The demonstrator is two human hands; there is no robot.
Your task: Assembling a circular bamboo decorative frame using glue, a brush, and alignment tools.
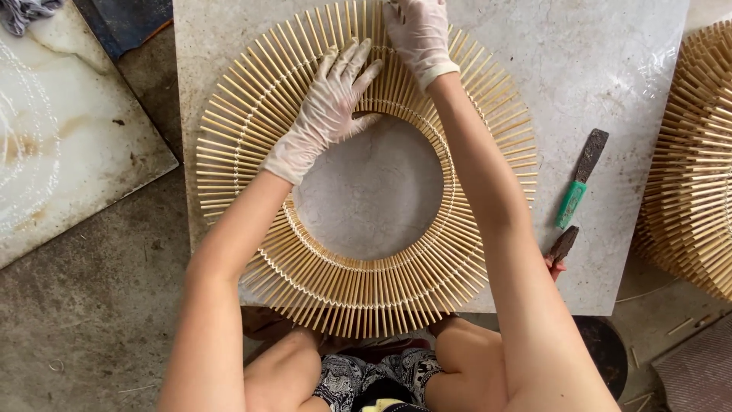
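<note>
A large ring of thin bamboo sticks (366,294), set side by side like sun rays and bound with pale cord, lies flat on a square stone slab (602,76). My left hand (328,111), in a thin whitish glove, presses flat on the sticks at the ring's upper left, fingers spread. My right hand (419,34), gloved too, rests on the sticks at the ring's far top edge; its fingertips are cut off by the frame, so its grip is unclear.
Two small tools lie on the slab to the right: one with a green handle (576,187), one with a red handle (560,248). A stack of similar stick rings (698,168) stands at the right edge. A marble slab (69,130) lies left. My knees (366,358) are below.
</note>
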